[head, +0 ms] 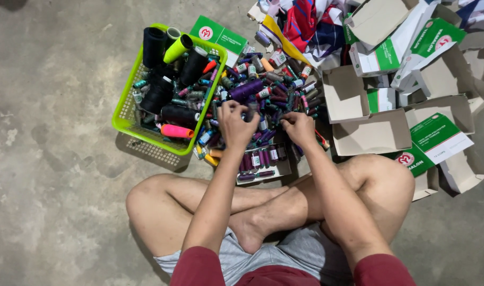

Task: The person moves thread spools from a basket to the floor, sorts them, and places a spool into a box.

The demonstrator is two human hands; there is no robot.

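A heap of small thread spools (pixel 268 90), mostly purple, maroon and grey with white end labels, lies jumbled on the concrete floor beside a green basket; several purple ones sit in a shallow cardboard tray (pixel 263 164).

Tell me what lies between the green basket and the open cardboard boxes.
In the head view, a heap of small thread spools fills that stretch between green basket and cardboard boxes, with both hands in it.

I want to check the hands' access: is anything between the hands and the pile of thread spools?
Nothing visible. The left hand and right hand are already in the spools, fingers among them. The green basket sits to the left, the boxes to the right, both clear.
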